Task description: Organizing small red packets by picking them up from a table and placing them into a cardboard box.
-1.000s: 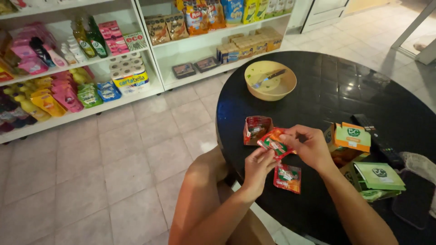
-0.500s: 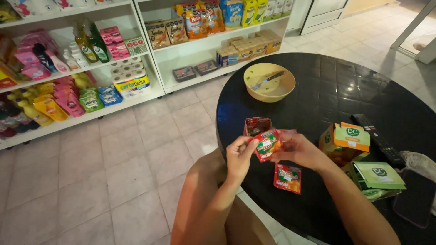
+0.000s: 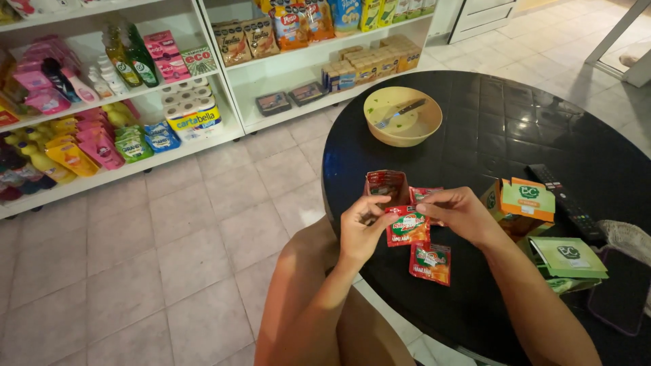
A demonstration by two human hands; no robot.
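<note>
Shop floor, black round table (image 3: 542, 122). Left hand (image 3: 363, 230) and right hand (image 3: 458, 213) both pinching red sauce sachet (image 3: 407, 225) above table's near-left edge. Second sachet (image 3: 431, 263) flat just below, opened red pouch (image 3: 385, 184) behind.

My left hand (image 3: 363, 234) and right hand (image 3: 456, 213) meet over the near edge of the round black table (image 3: 515, 129), both pinching the top of a small red sachet (image 3: 407, 226) that hangs between my fingertips. A second red sachet (image 3: 431, 263) lies flat on the table just below, at five o'clock from the held one. An opened dark red packet (image 3: 385, 184) stands just past my left thumb, at eleven o'clock. At twelve o'clock, further off, sits a tan bowl (image 3: 403, 116) with a fork (image 3: 400, 112) in it. At three o'clock are green and orange cartons (image 3: 525, 200) and a black remote (image 3: 566, 202).
</note>
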